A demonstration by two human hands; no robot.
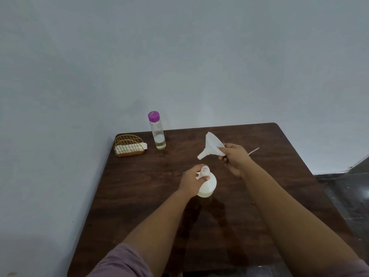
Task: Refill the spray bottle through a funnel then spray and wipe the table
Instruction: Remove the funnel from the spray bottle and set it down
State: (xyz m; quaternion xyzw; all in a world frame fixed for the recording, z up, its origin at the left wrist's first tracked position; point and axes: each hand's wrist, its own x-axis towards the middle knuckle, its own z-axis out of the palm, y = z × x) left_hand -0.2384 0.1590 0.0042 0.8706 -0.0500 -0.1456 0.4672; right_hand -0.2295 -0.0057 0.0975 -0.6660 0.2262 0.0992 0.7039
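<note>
A white spray bottle body (208,186) stands on the dark wooden table (139,196), its neck open at the top. My left hand (191,179) grips the bottle around its neck. My right hand (235,158) pinches the rim of a translucent white funnel (210,144) held in the air, spout pointing down-left toward the bottle's neck, a short way above and to its right. A clear bottle (157,132) with a purple cap and a little liquid in it stands at the table's back left.
A gold wire holder (128,145) with white napkins sits at the back left corner. A thin white tube (253,151) lies behind my right hand. A pale wall runs along the table's back and left; dark floor shows at right.
</note>
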